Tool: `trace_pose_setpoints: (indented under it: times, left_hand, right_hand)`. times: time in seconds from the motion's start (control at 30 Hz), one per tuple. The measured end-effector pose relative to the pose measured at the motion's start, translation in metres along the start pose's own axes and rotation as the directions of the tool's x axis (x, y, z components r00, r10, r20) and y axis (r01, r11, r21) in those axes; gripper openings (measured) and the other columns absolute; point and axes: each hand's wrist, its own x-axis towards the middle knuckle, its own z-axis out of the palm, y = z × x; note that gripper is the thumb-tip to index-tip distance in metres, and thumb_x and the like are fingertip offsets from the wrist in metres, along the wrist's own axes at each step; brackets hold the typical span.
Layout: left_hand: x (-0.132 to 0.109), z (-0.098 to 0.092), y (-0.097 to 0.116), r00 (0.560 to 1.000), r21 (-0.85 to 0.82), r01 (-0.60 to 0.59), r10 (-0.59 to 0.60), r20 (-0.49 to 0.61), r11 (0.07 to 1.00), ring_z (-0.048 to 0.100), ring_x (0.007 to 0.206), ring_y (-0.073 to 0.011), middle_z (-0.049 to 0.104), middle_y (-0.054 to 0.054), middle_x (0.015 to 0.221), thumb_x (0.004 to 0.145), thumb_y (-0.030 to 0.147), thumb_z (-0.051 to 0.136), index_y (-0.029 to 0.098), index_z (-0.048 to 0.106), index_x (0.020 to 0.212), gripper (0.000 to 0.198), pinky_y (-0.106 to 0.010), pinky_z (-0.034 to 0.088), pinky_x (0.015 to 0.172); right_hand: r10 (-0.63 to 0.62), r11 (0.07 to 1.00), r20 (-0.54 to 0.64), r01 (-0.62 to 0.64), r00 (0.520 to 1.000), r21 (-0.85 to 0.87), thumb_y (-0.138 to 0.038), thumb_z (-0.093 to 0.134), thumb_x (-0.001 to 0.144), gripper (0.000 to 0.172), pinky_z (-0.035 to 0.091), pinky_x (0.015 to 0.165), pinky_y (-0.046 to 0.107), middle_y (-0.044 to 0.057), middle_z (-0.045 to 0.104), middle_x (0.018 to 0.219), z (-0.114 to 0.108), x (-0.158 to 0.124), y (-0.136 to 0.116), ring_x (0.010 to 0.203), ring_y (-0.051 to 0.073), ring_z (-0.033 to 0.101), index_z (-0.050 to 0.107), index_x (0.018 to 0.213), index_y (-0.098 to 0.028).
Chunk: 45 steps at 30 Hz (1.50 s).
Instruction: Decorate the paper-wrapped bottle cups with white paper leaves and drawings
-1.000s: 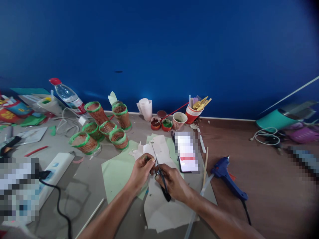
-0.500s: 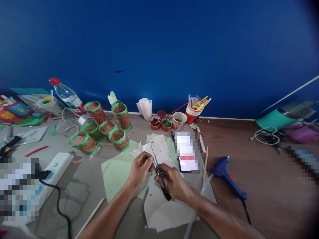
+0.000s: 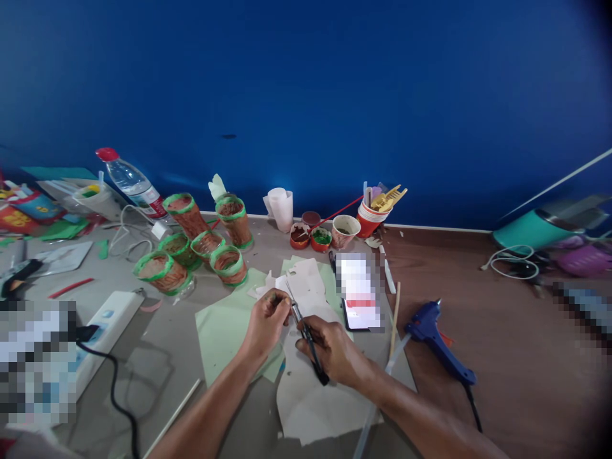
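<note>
My right hand [image 3: 335, 354] grips black-handled scissors [image 3: 302, 328], blades pointing away and up to the left. My left hand [image 3: 268, 322] is closed in a pinch on a small piece of whitish paper [image 3: 280, 287] right at the blades. Both hands hover over a larger sheet of whitish paper [image 3: 315, 401] and a pale green sheet [image 3: 224, 328] lying on the grey mat.
Several green-rimmed brown cups [image 3: 227, 264] stand left of centre, paint cups [image 3: 321, 239] and a red cup of tools [image 3: 373, 217] by the blue wall. A phone [image 3: 358, 293], a blue glue gun [image 3: 435, 338], a power strip [image 3: 108, 328] and a water bottle [image 3: 131, 182] lie around.
The scissors and my left hand's pinch shifted slightly left along the small paper piece; the rest of the scene stays as it was.
</note>
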Motion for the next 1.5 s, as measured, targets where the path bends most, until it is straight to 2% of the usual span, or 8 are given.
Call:
trace_pose_setpoints:
  times: [0.37, 0.47, 0.6, 0.67, 0.9, 1.17, 1.37, 1.5]
  left_hand:
    - [0.001, -0.001, 0.003, 1.0, -0.019, 0.028, -0.028, 0.002, 0.999, 0.041, 0.048, -0.0089, 0.046, 0.005, 0.053, 0.078, 0.032, 0.059, 0.019, 0.052, 0.065, 0.02, -0.022, 0.034, 0.049]
    - [0.001, -0.001, 0.007, 1.0, -0.056, 0.017, -0.017, -0.004, 0.998, 0.041, 0.049, -0.0089, 0.047, 0.004, 0.054, 0.077, 0.035, 0.062, 0.018, 0.053, 0.064, 0.023, -0.022, 0.034, 0.049]
    - [0.001, -0.001, 0.008, 0.999, -0.176, 0.047, -0.048, -0.001, 0.983, 0.043, 0.051, -0.0087, 0.051, 0.004, 0.057, 0.079, 0.036, 0.062, 0.018, 0.054, 0.069, 0.022, -0.022, 0.035, 0.052]
    - [0.001, -0.001, 0.006, 0.997, -0.229, 0.073, -0.072, 0.011, 0.971, 0.043, 0.051, -0.0083, 0.052, 0.004, 0.058, 0.08, 0.037, 0.063, 0.018, 0.055, 0.07, 0.022, -0.022, 0.034, 0.053]
    - [0.001, 0.002, 0.006, 0.992, -0.309, 0.127, -0.119, 0.042, 0.942, 0.042, 0.051, -0.0071, 0.052, 0.004, 0.056, 0.078, 0.036, 0.066, 0.017, 0.054, 0.069, 0.024, -0.021, 0.033, 0.053]
    - [-0.002, 0.004, 0.006, 0.984, -0.353, 0.173, -0.151, 0.089, 0.919, 0.041, 0.049, -0.0069, 0.05, 0.005, 0.055, 0.078, 0.036, 0.067, 0.017, 0.054, 0.07, 0.024, -0.021, 0.031, 0.052]
    - [-0.001, 0.003, 0.006, 0.982, -0.406, 0.189, -0.16, 0.105, 0.894, 0.041, 0.048, -0.0059, 0.052, 0.005, 0.056, 0.075, 0.034, 0.071, 0.017, 0.056, 0.07, 0.023, -0.021, 0.033, 0.053]
    - [-0.001, 0.002, 0.004, 0.983, -0.418, 0.182, -0.15, 0.108, 0.89, 0.042, 0.048, -0.0057, 0.052, 0.005, 0.057, 0.075, 0.033, 0.071, 0.017, 0.056, 0.07, 0.023, -0.021, 0.033, 0.053]
  right_hand:
    - [-0.008, 0.999, 0.002, 0.008, 1.0, -0.04, -0.028, 0.059, 0.08, 0.01, 0.031, 0.05, 0.021, -0.006, 0.044, 0.057, -0.001, 0.0, 0.003, 0.054, 0.01, 0.04, 0.059, 0.082, -0.019]
    - [0.009, 0.999, 0.0, -0.009, 1.0, 0.049, -0.029, 0.06, 0.078, 0.011, 0.031, 0.051, 0.021, -0.005, 0.043, 0.058, 0.0, 0.002, 0.007, 0.054, 0.01, 0.039, 0.057, 0.081, -0.019]
    - [0.048, 0.961, -0.016, -0.041, 0.999, 0.274, -0.033, 0.06, 0.077, 0.017, 0.03, 0.049, 0.021, -0.006, 0.041, 0.061, -0.001, 0.004, 0.012, 0.053, 0.009, 0.035, 0.055, 0.086, -0.019]
    - [0.034, 0.954, -0.03, -0.023, 0.999, 0.298, -0.033, 0.059, 0.078, 0.019, 0.031, 0.049, 0.021, -0.006, 0.042, 0.063, -0.002, 0.004, 0.014, 0.054, 0.009, 0.036, 0.055, 0.089, -0.019]
    - [-0.016, 0.996, -0.085, 0.024, 0.996, 0.09, -0.024, 0.06, 0.075, 0.012, 0.03, 0.049, 0.022, -0.006, 0.043, 0.06, 0.0, 0.002, 0.011, 0.054, 0.009, 0.036, 0.055, 0.085, -0.018]
    - [-0.033, 0.998, -0.08, 0.037, 0.996, 0.058, -0.026, 0.059, 0.077, 0.012, 0.03, 0.049, 0.022, -0.005, 0.046, 0.061, 0.001, 0.002, 0.014, 0.054, 0.01, 0.037, 0.055, 0.085, -0.018]
    - [-0.027, 1.0, -0.205, 0.029, 0.978, 0.006, -0.028, 0.058, 0.078, 0.019, 0.035, 0.051, 0.022, -0.003, 0.052, 0.063, -0.003, 0.005, 0.014, 0.055, 0.011, 0.046, 0.057, 0.094, -0.017]
    - [-0.04, 0.998, -0.204, 0.029, 0.978, -0.059, -0.028, 0.058, 0.078, 0.019, 0.036, 0.051, 0.022, -0.002, 0.054, 0.062, -0.006, 0.005, 0.011, 0.055, 0.012, 0.049, 0.058, 0.093, -0.017]
